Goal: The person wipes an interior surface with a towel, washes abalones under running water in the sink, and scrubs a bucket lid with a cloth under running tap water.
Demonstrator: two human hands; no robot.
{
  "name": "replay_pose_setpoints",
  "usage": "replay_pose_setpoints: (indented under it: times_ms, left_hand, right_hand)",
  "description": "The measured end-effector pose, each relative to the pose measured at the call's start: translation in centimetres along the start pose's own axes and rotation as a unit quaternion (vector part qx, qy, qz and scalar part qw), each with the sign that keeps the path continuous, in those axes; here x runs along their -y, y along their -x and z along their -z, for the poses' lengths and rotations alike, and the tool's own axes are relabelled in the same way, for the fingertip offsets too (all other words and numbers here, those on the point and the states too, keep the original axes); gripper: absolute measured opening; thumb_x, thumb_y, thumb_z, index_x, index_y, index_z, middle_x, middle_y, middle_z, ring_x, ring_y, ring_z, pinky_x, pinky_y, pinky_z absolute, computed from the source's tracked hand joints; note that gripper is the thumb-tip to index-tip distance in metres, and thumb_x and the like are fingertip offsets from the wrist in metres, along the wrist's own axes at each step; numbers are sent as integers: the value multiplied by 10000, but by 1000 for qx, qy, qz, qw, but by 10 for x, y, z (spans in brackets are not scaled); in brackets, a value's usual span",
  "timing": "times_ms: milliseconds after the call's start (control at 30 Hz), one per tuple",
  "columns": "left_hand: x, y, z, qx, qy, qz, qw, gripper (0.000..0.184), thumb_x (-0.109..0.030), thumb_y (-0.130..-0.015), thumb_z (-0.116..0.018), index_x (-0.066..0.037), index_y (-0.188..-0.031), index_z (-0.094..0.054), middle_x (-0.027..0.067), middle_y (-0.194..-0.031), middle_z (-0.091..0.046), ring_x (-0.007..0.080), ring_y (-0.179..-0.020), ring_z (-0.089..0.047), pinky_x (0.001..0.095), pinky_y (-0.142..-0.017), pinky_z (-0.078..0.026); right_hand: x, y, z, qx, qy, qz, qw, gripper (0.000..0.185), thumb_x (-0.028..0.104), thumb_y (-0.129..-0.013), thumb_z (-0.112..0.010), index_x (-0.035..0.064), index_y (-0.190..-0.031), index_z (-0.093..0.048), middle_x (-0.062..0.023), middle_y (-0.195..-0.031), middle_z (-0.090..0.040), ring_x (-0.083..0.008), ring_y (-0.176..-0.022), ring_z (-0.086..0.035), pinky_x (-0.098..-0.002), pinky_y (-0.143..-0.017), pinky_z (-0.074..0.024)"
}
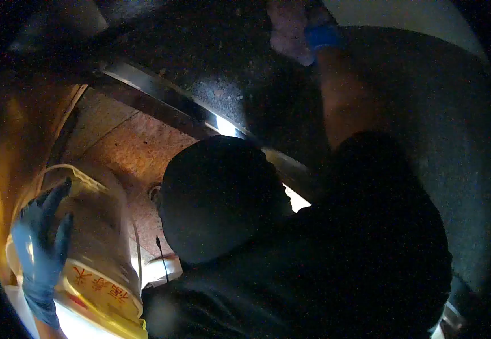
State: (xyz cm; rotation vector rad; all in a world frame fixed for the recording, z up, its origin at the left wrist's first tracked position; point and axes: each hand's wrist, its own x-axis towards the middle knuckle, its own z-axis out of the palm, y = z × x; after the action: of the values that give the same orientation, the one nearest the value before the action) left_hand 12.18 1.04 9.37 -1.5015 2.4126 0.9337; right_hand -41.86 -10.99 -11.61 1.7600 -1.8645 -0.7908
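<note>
My left hand [40,248], in a blue glove, is at the lower left with its fingers apart and pointing up. It is over the near side of a pale, translucent bucket or tub [101,226], and whether it touches it is unclear. A yellowish band with red characters [101,282] runs along the lower part of the container. My right hand does not show.
A person in a dark cap [220,198] and dark top [313,271] fills the centre. That person's arm [344,96] reaches up, its hand [293,34] pinkish with a blue cuff. A metal edge [155,90] crosses diagonally above a reddish-brown floor [138,141]. Much is dark.
</note>
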Motion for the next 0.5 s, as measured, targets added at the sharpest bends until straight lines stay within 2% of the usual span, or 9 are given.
replay_pose_setpoints:
  times_ms: [100,167,233,267,300,333,400,500]
  left_hand:
    - [-10,6,4,-25,-6,-6,1000,360,-96,-820,-625,-41,-1176,-636,166,-1128,-656,347,-1021,-621,396,-886,-475]
    - [12,6,-5,-32,69,-22,997,314,-109,-831,-634,-32,-1135,-658,168,-1122,-659,345,-1019,-636,380,-844,-504]
    - [20,8,-17,-43,76,-8,996,294,-159,-855,-635,-54,-1127,-672,171,-1066,-677,323,-987,-658,346,-812,-518]
    - [41,10,-26,-42,94,-12,995,302,-198,-865,-632,-74,-1138,-672,169,-1044,-683,313,-972,-664,335,-812,-517]
    - [29,5,-20,-40,111,-14,993,311,-237,-874,-629,-95,-1148,-672,167,-1022,-688,303,-956,-671,323,-813,-517]
    - [8,5,-9,14,41,45,998,340,-319,-884,-615,-126,-1157,-671,154,-1005,-692,295,-946,-674,324,-819,-517]
    - [30,3,-18,-7,41,10,999,353,-338,-883,-613,-126,-1161,-669,149,-1027,-688,295,-962,-669,332,-827,-514]
    - [23,1,-14,-22,38,-19,999,375,-368,-884,-606,-129,-1167,-665,141,-1058,-682,294,-984,-662,344,-847,-506]
  right_hand:
    - [-1,22,15,-6,-2,-20,1000,382,355,-838,-527,127,-1112,-663,-209,-1231,-578,-422,-1036,-594,-497,-828,-508]
    - [4,52,27,11,16,-41,999,386,357,-839,-527,126,-1117,-663,-211,-1238,-576,-425,-1041,-593,-498,-832,-508]
    - [12,79,14,25,19,-65,997,388,358,-839,-527,126,-1119,-663,-212,-1241,-575,-426,-1044,-592,-499,-833,-508]
    - [31,88,-8,57,-123,-194,972,434,381,-832,-539,120,-1167,-625,-230,-1256,-549,-434,-1068,-572,-504,-838,-503]
    - [41,97,-4,84,-262,-315,908,488,403,-825,-552,113,-1216,-587,-248,-1270,-524,-442,-1092,-553,-509,-842,-497]
    - [46,110,-3,81,-265,-323,905,488,403,-825,-552,113,-1216,-587,-248,-1270,-524,-442,-1092,-553,-509,-842,-497]
    - [66,148,55,15,-300,-295,907,594,429,-836,-548,56,-1293,-487,-261,-1222,-540,-419,-1125,-537,-506,-886,-473]
    - [81,178,65,25,-282,-277,918,682,452,-839,-546,2,-1334,-412,-274,-1220,-534,-422,-1145,-518,-505,-944,-435]
